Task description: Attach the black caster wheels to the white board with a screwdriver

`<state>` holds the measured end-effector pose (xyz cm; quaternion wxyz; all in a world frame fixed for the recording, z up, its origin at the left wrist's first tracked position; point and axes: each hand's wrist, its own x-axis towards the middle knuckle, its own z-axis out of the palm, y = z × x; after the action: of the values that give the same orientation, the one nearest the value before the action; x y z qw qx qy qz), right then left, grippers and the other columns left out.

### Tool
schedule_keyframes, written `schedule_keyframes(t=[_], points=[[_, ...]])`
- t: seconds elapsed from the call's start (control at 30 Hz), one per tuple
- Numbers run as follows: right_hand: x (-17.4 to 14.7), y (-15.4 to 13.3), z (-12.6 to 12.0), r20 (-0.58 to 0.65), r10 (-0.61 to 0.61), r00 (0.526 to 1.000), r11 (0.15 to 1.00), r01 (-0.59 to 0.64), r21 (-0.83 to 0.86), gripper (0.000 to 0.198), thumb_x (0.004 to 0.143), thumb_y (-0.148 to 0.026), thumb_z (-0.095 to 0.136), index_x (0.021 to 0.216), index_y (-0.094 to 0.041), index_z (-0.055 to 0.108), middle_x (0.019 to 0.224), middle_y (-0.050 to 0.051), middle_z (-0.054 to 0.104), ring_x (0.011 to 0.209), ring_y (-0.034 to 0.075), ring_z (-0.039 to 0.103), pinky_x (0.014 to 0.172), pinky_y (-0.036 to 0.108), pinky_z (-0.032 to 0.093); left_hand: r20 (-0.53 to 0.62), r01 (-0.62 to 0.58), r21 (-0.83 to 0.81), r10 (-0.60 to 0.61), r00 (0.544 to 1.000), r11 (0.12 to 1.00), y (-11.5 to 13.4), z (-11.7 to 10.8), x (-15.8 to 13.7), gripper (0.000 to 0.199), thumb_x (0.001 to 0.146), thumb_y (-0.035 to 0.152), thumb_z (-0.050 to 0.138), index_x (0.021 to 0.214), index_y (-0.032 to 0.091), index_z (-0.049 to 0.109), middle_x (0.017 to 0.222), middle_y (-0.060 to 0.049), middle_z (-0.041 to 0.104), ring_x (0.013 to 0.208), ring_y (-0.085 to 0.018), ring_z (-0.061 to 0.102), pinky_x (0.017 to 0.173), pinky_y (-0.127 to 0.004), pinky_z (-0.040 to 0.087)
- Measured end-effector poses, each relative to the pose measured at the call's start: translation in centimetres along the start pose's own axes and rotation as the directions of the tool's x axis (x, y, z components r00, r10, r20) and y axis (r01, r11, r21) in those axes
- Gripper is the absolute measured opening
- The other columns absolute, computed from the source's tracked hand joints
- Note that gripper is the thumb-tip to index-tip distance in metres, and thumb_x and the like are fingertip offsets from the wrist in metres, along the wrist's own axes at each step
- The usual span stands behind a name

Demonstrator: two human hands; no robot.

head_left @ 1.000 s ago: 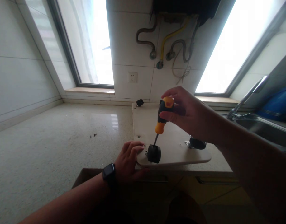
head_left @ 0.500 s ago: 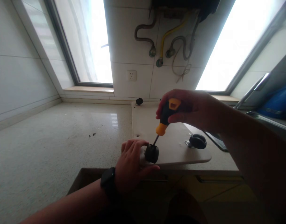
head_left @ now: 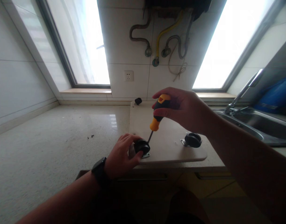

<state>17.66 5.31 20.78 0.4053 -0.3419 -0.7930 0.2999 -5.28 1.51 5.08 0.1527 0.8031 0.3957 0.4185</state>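
yellow-and-black screwdriver is grasped by the right hand, its tip obscured at a caster gripped and partly covered by the curled left hand.

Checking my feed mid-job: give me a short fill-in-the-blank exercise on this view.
The right hand grips a ____.
The left hand holds a caster wheel coloured ____.
The middle pipe on the wall is coloured ____.
The faucet stands beside the metal ____.

Missing words: screwdriver; black; yellow; sink.
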Motion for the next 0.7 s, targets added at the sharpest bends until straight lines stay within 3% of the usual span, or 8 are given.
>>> schedule_keyframes(t=[0.13, 0.2, 0.3, 0.4, 0.5, 0.6, 0.7], points=[[0.0, 0.6, -0.5, 0.174, -0.034, 0.984, 0.974, -0.006, 0.227, 0.046, 0.086, -0.030, 0.074, 0.129, -0.027, 0.058, 0.131, 0.008, 0.069, 0.110, 0.024, 0.072, 0.097, 0.046, 0.061, -0.007, -0.055, 0.001, 0.055, 0.998, 0.999, -0.9, 0.0, 0.0, 0.033, 0.084, 0.028, 0.064, 0.116, 0.024, 0.060, 0.105, -0.007, 0.066, 0.099, -0.027, 0.057, 0.091, -0.050, 0.047], [0.1, 0.7, -0.6, 0.208, -0.038, 0.977, 0.963, -0.020, 0.270, 0.044, 0.085, -0.026, 0.074, 0.126, -0.026, 0.058, 0.126, 0.007, 0.071, 0.107, 0.023, 0.073, 0.097, 0.048, 0.061, -0.003, -0.082, 0.000, 0.082, 0.997, 0.997, -1.5, 0.2, -0.1, 0.034, 0.085, 0.030, 0.062, 0.119, 0.024, 0.059, 0.110, -0.008, 0.066, 0.105, -0.029, 0.055, 0.094, -0.052, 0.046], [0.1, 0.3, -0.4, 0.158, -0.023, 0.987, 0.961, -0.021, 0.275, 0.031, 0.080, -0.023, 0.078, 0.107, -0.023, 0.062, 0.103, 0.003, 0.075, 0.096, 0.022, 0.075, 0.093, 0.047, 0.063, 0.003, -0.092, -0.004, 0.092, 0.996, 0.996, -2.6, 0.7, -0.5, 0.045, 0.088, 0.042, 0.063, 0.129, 0.025, 0.056, 0.130, -0.011, 0.060, 0.123, -0.033, 0.049, 0.104, -0.058, 0.041], [-0.2, -0.2, 0.3, 0.079, -0.002, 0.997, 0.980, -0.014, 0.196, 0.029, 0.078, -0.026, 0.081, 0.101, -0.025, 0.064, 0.099, 0.002, 0.075, 0.095, 0.023, 0.075, 0.088, 0.044, 0.064, 0.014, -0.051, -0.056, 0.052, 0.999, 0.997, -3.8, 1.8, -1.1, 0.062, 0.088, 0.054, 0.065, 0.141, 0.028, 0.048, 0.152, -0.013, 0.044, 0.140, -0.038, 0.036, 0.113, -0.064, 0.033], [-0.6, -0.6, 1.0, -0.050, 0.010, 0.999, 1.000, -0.009, 0.009, 0.037, 0.076, -0.036, 0.085, 0.106, -0.026, 0.065, 0.100, 0.004, 0.076, 0.091, 0.025, 0.075, 0.078, 0.043, 0.065, 0.013, -0.053, -0.127, 0.055, 0.998, 0.991, -4.6, 2.7, -1.5, 0.076, 0.085, 0.058, 0.069, 0.149, 0.030, 0.039, 0.161, -0.013, 0.031, 0.150, -0.038, 0.023, 0.119, -0.068, 0.024], [-1.0, -0.6, 1.4, -0.142, -0.008, 0.990, 0.990, -0.012, -0.143, 0.043, 0.075, -0.043, 0.084, 0.108, -0.025, 0.065, 0.099, 0.005, 0.075, 0.086, 0.025, 0.074, 0.070, 0.041, 0.064, 0.014, -0.058, -0.145, 0.061, 0.998, 0.988, -4.7, 3.0, -1.7, 0.084, 0.081, 0.059, 0.076, 0.150, 0.031, 0.037, 0.163, -0.014, 0.029, 0.152, -0.039, 0.020, 0.120, -0.070, 0.022], [-1.3, -0.7, 1.7, -0.155, -0.019, 0.988, 0.980, -0.012, -0.199, 0.044, 0.077, -0.047, 0.082, 0.111, -0.026, 0.063, 0.101, 0.006, 0.074, 0.085, 0.025, 0.074, 0.066, 0.039, 0.061, 0.010, -0.041, -0.142, 0.043, 0.999, 0.989, -4.6, 3.0, -1.7, 0.084, 0.079, 0.058, 0.078, 0.148, 0.031, 0.038, 0.162, -0.015, 0.030, 0.152, -0.040, 0.020, 0.119, -0.072, 0.023]])
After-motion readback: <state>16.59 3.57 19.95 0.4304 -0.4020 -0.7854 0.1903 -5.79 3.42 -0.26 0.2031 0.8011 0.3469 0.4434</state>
